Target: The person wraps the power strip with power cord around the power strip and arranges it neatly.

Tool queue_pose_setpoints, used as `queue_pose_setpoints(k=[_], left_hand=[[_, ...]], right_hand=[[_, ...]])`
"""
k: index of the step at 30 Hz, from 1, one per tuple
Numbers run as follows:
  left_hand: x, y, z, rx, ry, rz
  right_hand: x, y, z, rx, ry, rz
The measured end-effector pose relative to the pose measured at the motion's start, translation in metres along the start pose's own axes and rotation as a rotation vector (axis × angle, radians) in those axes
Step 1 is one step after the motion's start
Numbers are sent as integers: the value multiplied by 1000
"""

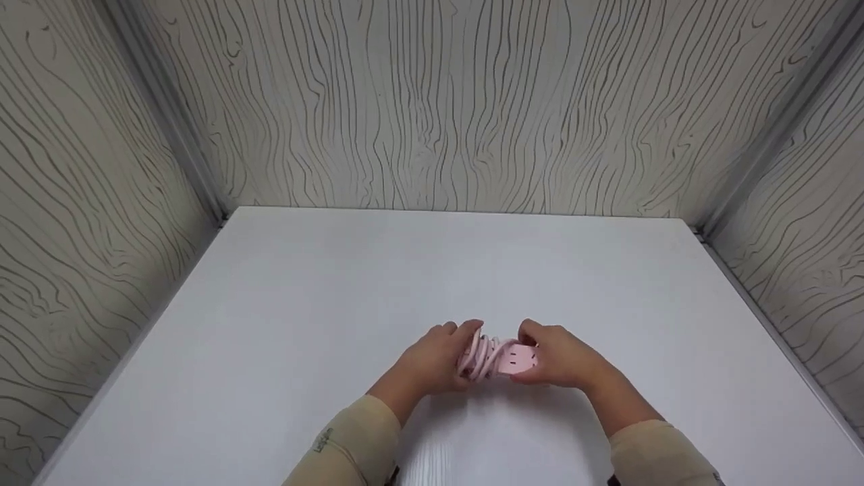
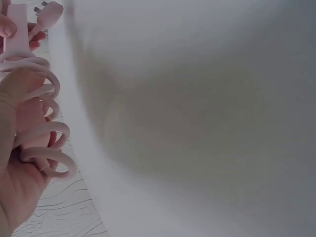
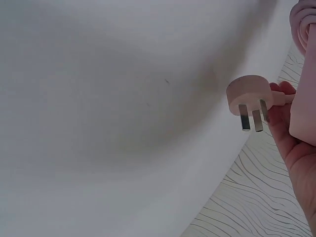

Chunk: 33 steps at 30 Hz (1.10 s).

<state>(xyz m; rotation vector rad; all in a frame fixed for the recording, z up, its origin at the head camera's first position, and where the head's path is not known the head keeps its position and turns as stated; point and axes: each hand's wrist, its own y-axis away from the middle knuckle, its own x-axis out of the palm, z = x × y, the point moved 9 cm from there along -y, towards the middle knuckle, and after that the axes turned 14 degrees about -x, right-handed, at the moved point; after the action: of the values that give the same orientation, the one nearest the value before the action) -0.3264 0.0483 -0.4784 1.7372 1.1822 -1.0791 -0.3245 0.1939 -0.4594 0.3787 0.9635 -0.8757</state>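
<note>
A pink power strip is held between both hands above the white table, its sockets facing up. Its pink cord winds in several loose loops around the left part of the strip. My left hand grips that wrapped end, with the thumb across strip and cord in the left wrist view. On the other end, the right hand holds the strip between thumb and fingers. A three-pin plug sticks out beside the right fingers, its metal pins bare; the head view does not show it.
The white tabletop extends around the hands. Wood-grain panels stand behind it and on both sides, with grey metal posts at the back corners.
</note>
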Motion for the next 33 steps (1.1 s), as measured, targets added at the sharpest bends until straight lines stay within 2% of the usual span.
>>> queue_pose_setpoints(k=[6, 9, 12, 18, 22, 28, 33], left_hand=[[8, -9, 10, -64, 46, 45], [8, -13, 12, -83, 32, 44], [7, -16, 14, -95, -21, 13], [7, -21, 12, -99, -147, -56], [4, -22, 11, -89, -177, -74], [0, -21, 9, -41, -195, -81], [-1, -20, 9, -55, -186, -68]], right_hand=[[7, -9, -8, -18, 55, -39], [10, -13, -12, 13, 54, -35], [10, -16, -17, 49, 81, -38], [13, -14, -27, 97, 259, -30], [13, -11, -23, 66, 388, -50], [16, -6, -18, 9, 390, -91], [19, -3, -21, 0, 413, -77]])
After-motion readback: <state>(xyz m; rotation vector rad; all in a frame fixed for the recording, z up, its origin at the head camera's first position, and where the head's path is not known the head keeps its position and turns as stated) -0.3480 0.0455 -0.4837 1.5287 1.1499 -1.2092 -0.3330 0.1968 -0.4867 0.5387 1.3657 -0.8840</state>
